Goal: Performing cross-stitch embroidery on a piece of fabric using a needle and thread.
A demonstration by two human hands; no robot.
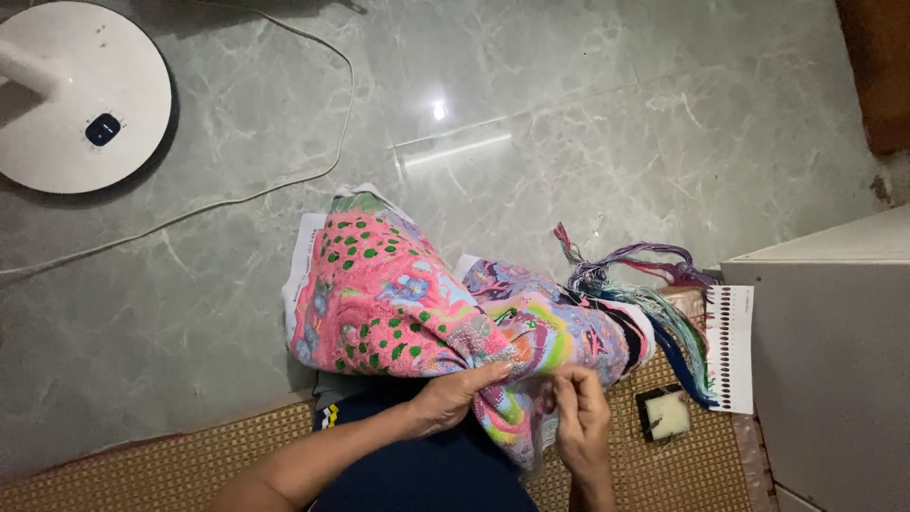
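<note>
The right hand (580, 417) pinches the edge of the colourful cloth (427, 303) on the lap. The left hand (453, 393) grips its bunched middle. Bright threads (654, 303) lie beside it on the mat (692, 465).

We see a glossy grey-green marble floor (588, 123). On it at top left sits a round white fan base (81, 95), with a white cord (246, 194) snaking across the tiles. A woven straw mat (692, 465) covers the bottom edge; a small black-and-cream block (665, 414) lies on it. A grey box (834, 370) stands at right.
</note>
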